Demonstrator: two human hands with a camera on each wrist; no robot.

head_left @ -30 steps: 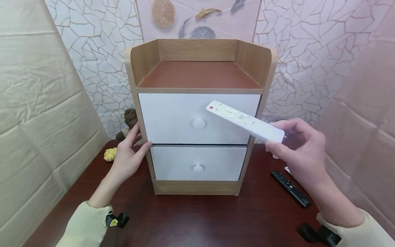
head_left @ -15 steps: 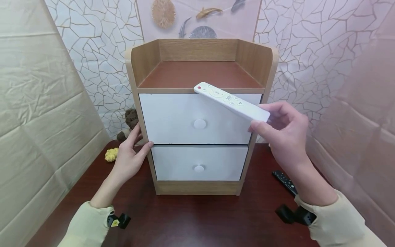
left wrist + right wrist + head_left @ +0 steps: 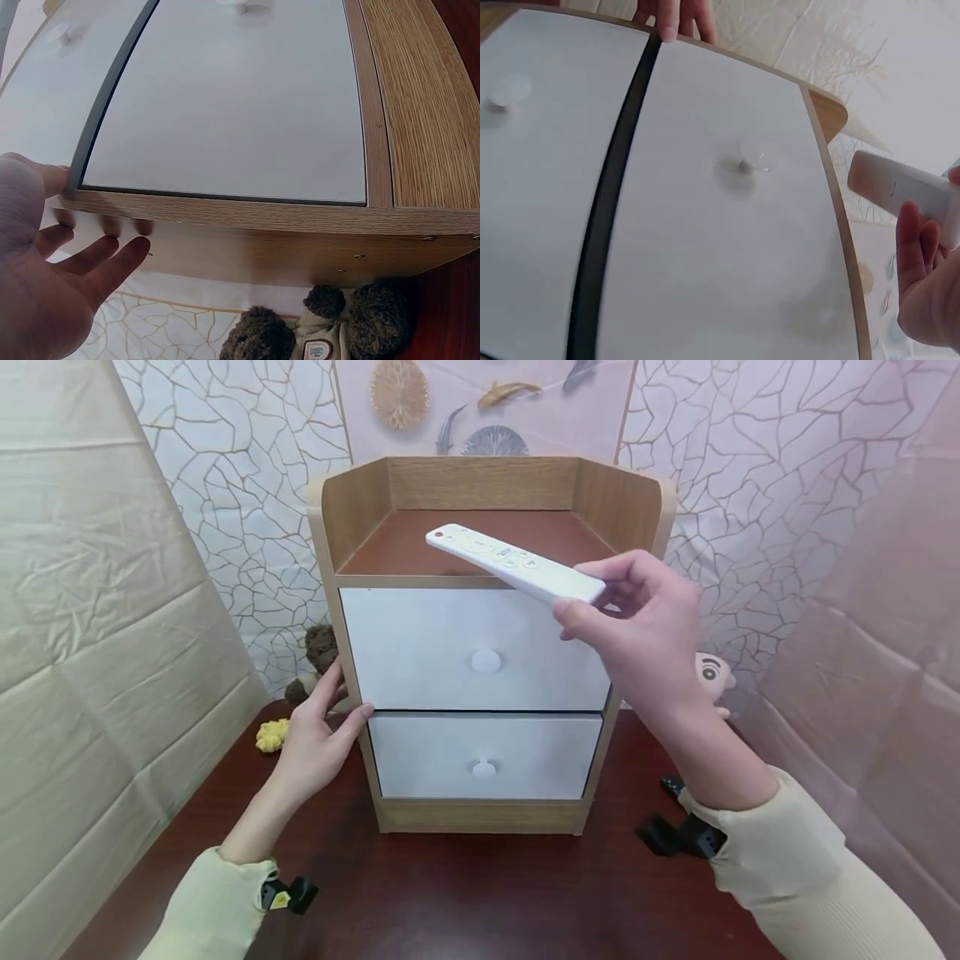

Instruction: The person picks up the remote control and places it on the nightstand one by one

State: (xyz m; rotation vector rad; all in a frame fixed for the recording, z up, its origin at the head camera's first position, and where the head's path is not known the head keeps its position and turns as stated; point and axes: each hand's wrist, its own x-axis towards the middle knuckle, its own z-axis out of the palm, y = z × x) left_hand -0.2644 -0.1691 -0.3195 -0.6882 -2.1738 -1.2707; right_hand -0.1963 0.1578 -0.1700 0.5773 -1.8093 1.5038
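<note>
Two pale cloths [image 3: 97,610] flank the reddish tabletop [image 3: 465,893] bearing the cabinet [image 3: 480,693]

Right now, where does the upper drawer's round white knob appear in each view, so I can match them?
Head: the upper knob is at the picture's middle.
Left wrist: the upper knob is near the top left corner.
Right wrist: the upper knob is right of and slightly above centre.
Shared landmark: the left hand, thumb by the divide between the drawers.

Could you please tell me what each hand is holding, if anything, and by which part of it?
The right hand holds the white remote, pinching it at the end opposite the red button. The left hand only touches the left edge of the cabinet.
</note>
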